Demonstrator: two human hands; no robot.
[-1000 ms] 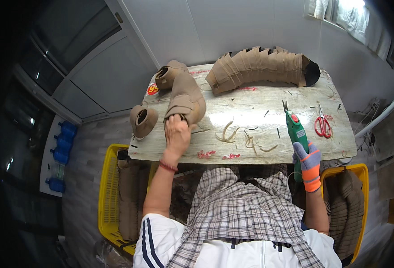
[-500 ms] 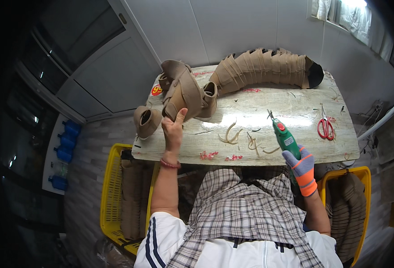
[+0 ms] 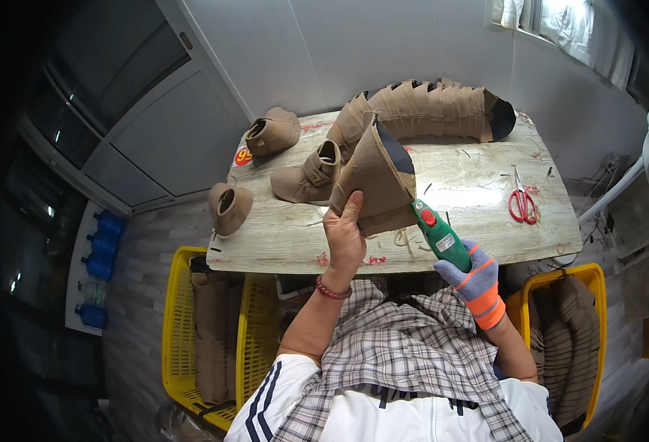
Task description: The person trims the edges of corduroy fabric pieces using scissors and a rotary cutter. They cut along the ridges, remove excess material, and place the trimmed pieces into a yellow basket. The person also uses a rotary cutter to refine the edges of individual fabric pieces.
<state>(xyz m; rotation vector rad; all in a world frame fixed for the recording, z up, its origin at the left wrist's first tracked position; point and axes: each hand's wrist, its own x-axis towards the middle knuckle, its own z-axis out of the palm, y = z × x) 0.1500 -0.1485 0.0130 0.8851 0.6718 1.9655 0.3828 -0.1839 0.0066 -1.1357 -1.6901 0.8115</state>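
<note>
My left hand [image 3: 346, 234], bare with a red beaded bracelet, pinches a tan fabric shoe upper [image 3: 372, 180] above the table, thumb on its near side. A dark lining shows along its right edge. Wrapped round a green handheld power tool [image 3: 444, 240] with a red button is my right hand [image 3: 473, 283], in a grey and orange glove. The tool's tip meets the upper's right edge, partly hidden by it. Just left of the held piece stands a tan shoe with a strap [image 3: 306, 183]. Two more tan shoes, one at the far left [image 3: 273, 131] and one nearer [image 3: 230, 209], sit on the table.
A long row of nested tan uppers [image 3: 435, 110] lies along the back of the table [image 3: 516, 239]. Red-handled scissors [image 3: 521, 205] rest at the right. Yellow baskets, one left [image 3: 179, 331] and one right [image 3: 599, 331], hold more tan pieces. Trimmed strips litter the tabletop.
My left hand has brought the upper to the right and turned it, uncovering the shoes behind. My right hand has moved left, bringing the tool's tip to the upper's edge.
</note>
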